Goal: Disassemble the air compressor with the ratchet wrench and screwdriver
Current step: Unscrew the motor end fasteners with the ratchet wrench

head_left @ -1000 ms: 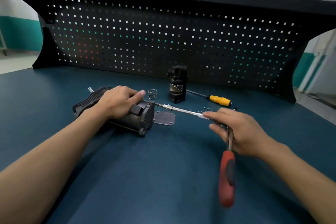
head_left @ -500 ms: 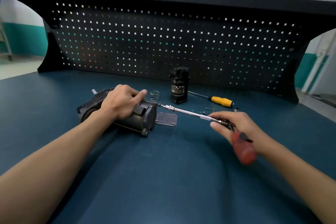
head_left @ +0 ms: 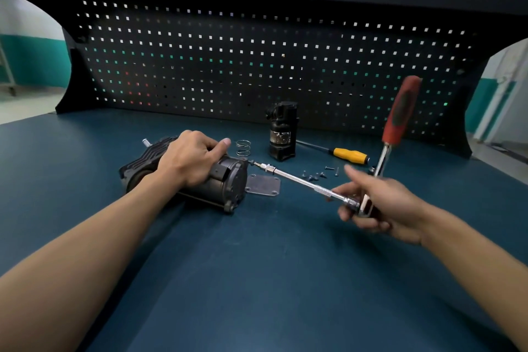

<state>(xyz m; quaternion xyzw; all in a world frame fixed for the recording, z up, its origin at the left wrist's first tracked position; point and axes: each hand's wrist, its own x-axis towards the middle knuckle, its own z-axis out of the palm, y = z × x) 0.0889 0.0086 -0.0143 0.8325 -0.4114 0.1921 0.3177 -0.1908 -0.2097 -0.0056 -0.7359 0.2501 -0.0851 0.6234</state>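
Black ribbed metal air compressor (head_left: 225,183) lies left of centre on the blue table (head_left: 257,280), with the left hand (head_left: 190,157) gripping its top. The right hand (head_left: 383,203) grips the red-handled chrome ratchet wrench (head_left: 400,114) at its head. The extension tip is at the compressor's end face.

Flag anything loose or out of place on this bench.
Small screws lie scattered loose on the benchtop in front of the yellow screwdriver; a spring sits free beside the air compressor. Either could roll away.
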